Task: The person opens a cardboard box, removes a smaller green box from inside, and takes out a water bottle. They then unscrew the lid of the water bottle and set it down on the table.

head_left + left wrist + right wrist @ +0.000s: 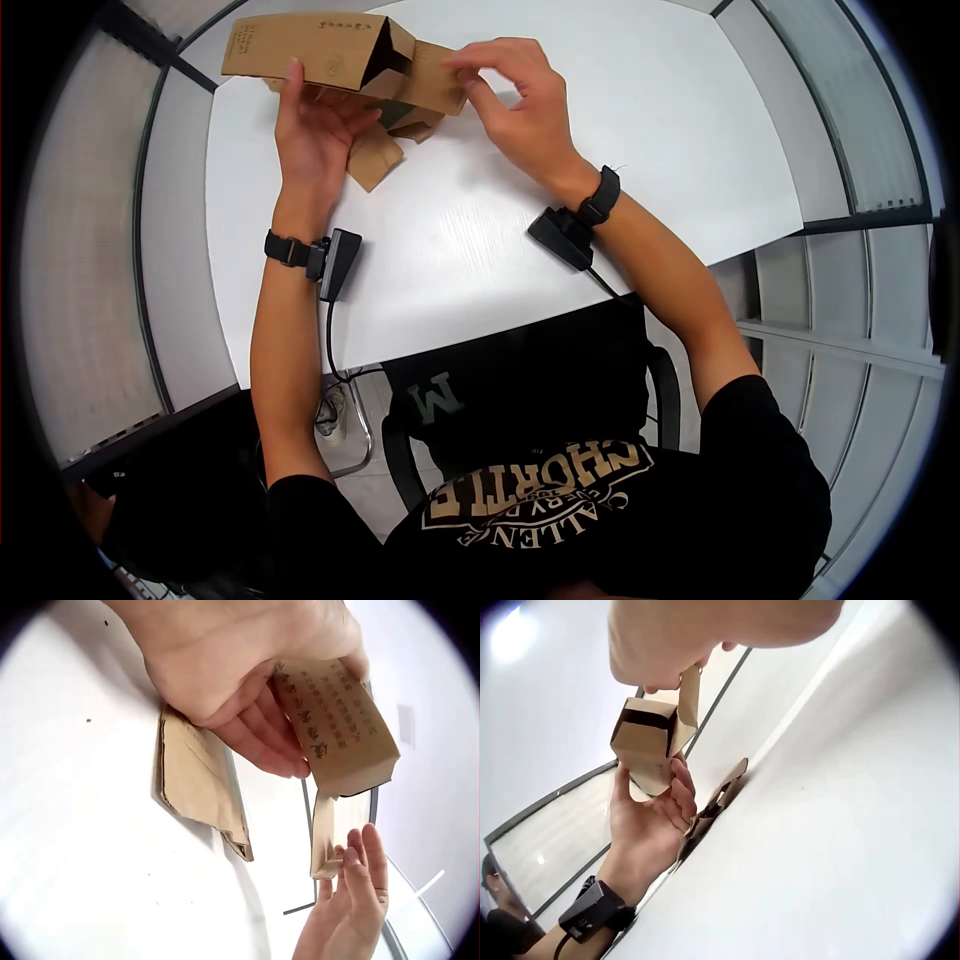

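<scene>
Cardboard box (305, 50), brown with printed lettering, held up above the far left part of a white surface (480, 230), its open end turned toward the person's right. The left hand (312, 140) grasps the box body from below, thumb on the near side. The right hand's (530, 110) grip is a pinch of thumb and fingers at the outer edge of the long end flap (435, 78), which stands out from the opening. Below the box, a piece of flattened cardboard (199, 776) lies on the surface, apart from the box in the left wrist view.

The step in hand looks to be working the box's open end by its flap. The next move would seem to call for a steady left grip while the right guides the flap along its crease without tearing it.
</scene>
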{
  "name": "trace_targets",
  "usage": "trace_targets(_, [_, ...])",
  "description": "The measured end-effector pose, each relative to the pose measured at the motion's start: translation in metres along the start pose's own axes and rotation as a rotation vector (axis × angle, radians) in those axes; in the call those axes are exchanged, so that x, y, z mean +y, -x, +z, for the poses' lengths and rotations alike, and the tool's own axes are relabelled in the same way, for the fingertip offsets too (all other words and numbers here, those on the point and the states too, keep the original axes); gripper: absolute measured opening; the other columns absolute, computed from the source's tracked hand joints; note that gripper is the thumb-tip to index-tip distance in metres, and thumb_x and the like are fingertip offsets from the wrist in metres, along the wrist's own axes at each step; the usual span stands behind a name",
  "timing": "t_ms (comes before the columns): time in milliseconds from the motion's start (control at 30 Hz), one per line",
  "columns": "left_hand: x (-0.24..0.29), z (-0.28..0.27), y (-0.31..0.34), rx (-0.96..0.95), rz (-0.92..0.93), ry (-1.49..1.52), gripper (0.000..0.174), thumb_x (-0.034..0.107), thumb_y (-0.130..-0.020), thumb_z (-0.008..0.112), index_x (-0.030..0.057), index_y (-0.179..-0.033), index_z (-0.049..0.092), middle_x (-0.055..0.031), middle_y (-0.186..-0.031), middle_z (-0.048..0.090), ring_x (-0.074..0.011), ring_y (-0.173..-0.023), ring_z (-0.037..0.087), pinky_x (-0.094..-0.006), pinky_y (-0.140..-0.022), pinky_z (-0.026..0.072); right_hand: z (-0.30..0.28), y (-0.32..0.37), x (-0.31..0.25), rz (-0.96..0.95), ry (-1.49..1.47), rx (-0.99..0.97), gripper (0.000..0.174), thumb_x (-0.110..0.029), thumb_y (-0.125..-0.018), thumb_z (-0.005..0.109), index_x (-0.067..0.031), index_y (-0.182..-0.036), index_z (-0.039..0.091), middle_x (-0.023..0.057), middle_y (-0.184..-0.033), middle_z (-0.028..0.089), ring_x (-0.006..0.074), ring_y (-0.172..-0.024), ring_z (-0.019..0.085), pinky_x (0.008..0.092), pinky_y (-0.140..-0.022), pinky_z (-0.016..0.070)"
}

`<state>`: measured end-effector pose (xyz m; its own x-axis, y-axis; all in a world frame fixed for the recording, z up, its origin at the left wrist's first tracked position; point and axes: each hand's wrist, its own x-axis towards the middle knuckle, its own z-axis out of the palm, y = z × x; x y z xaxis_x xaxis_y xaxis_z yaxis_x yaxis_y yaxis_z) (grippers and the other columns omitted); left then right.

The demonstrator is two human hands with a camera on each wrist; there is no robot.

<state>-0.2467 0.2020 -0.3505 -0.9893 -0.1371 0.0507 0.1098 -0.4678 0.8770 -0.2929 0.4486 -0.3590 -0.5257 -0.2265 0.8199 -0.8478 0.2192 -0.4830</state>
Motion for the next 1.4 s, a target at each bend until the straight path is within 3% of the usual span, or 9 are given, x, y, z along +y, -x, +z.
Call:
trace_targets(300, [-0.005,-0.006,-0.001,-0.078,0.007,-0.039,0.057,0.052,-0.106,0.057,0.0079,-0.142,0.054,-0.0141,-0.127,0.069,-0.0278,-0.114,0.070,-0.0406,-0.095,0.0572,0.007,0.002,-0.001,-0.165,-0.031,-0.038,0.041,0.003,-0.088,0.061,-0.0192,-0.116,0.080,-0.0001,-0.091,0.073,0.0246,-0.095,0.062,0.0387,-0.096,0.0422])
trace_targets(333, [-0.006,-0.001,0.001,-0.039,0.029,-0.086,0.063,0.056,-0.105,0.054,0.0043,-0.141,0.053,-0.0150,-0.126,0.069,-0.0296,-0.115,0.068,-0.0430,-0.101,0.0542,0.004,0.002,0.000,-0.183,0.080,-0.078,0.029,-0.009,-0.094,0.067,-0.0161,-0.120,0.078,0.0023,-0.098,0.076,0.0230,-0.100,0.067,0.0376,-0.094,0.0497])
trace_targets(433, [-0.006,-0.002,0.001,-0.029,0.042,-0.107,0.060,0.053,-0.109,0.049,0.0059,-0.146,0.049,-0.0134,-0.137,0.063,-0.0275,-0.121,0.065,-0.0449,-0.102,0.0537,0.001,-0.004,-0.003,-0.090,-0.171,-0.256,0.026,-0.001,-0.099,0.057,-0.0053,-0.120,0.071,0.0155,-0.113,0.073,0.0292,-0.106,0.065,0.0447,-0.101,0.0461])
trace_targets(467, [-0.007,-0.006,-0.002,-0.026,0.034,-0.103,0.059,0.052,-0.109,0.050,0.0056,-0.146,0.048,-0.0138,-0.136,0.063,-0.0283,-0.122,0.064,-0.0453,-0.103,0.0531,0.000,-0.001,-0.012,-0.050,-0.120,-0.183,0.029,0.004,-0.092,0.059,-0.0048,-0.117,0.071,0.0123,-0.105,0.073,0.0300,-0.102,0.065,0.0444,-0.096,0.0471])
trace_targets(667, [-0.008,-0.010,-0.003,0.007,0.068,-0.072,0.058,0.050,-0.109,0.052,0.0046,-0.144,0.049,-0.0163,-0.134,0.064,-0.0279,-0.119,0.066,-0.0427,-0.101,0.0547,0.005,0.000,-0.010,-0.014,-0.191,-0.204,0.035,0.001,-0.098,0.057,-0.0032,-0.131,0.068,0.0114,-0.104,0.073,0.0291,-0.100,0.065,0.0419,-0.094,0.0482])
trace_targets(867, [-0.011,-0.021,-0.007,-0.091,0.051,-0.092,0.058,0.052,-0.107,0.055,0.0045,-0.140,0.051,-0.0147,-0.127,0.066,-0.0260,-0.115,0.068,-0.0409,-0.097,0.0585,0.005,0.003,-0.025,0.211,-0.235,-0.189,0.048,-0.010,-0.095,0.076,-0.0045,-0.140,0.062,0.0115,-0.103,0.073,0.0262,-0.101,0.068,0.0381,-0.090,0.0530])
trace_targets(967, [-0.014,-0.029,-0.010,-0.114,0.043,-0.154,0.058,0.053,-0.106,0.056,0.0046,-0.138,0.052,-0.0141,-0.126,0.067,-0.0240,-0.112,0.069,-0.0400,-0.094,0.0604,0.001,0.000,-0.024,0.075,-0.031,-0.093,0.061,-0.017,-0.086,0.087,-0.0051,-0.140,0.062,0.0121,-0.110,0.070,0.0260,-0.102,0.069,0.0370,-0.094,0.0539])
trace_targets(1167, [-0.013,-0.039,-0.015,-0.131,0.006,-0.113,0.063,0.055,-0.105,0.055,0.0033,-0.139,0.050,-0.0141,-0.125,0.068,-0.0242,-0.110,0.071,-0.0400,-0.095,0.0598,0.003,-0.003,-0.017,-0.007,-0.115,-0.022,0.073,-0.022,-0.079,0.093,-0.0031,-0.141,0.060,0.0173,-0.131,0.063,0.0316,-0.115,0.065,0.0415,-0.105,0.0529])
trace_targets(1400, [-0.018,-0.026,-0.007,-0.170,-0.014,-0.323,0.076,0.059,-0.104,0.055,0.0019,-0.151,0.042,-0.0128,-0.139,0.064,-0.0255,-0.128,0.064,-0.0400,-0.112,0.0490,0.005,0.001,-0.001,-0.094,-0.073,-0.218,0.093,-0.029,-0.079,0.093,-0.0018,-0.155,0.046,0.0244,-0.149,0.056,0.0346,-0.132,0.060,0.0425,-0.110,0.0506])
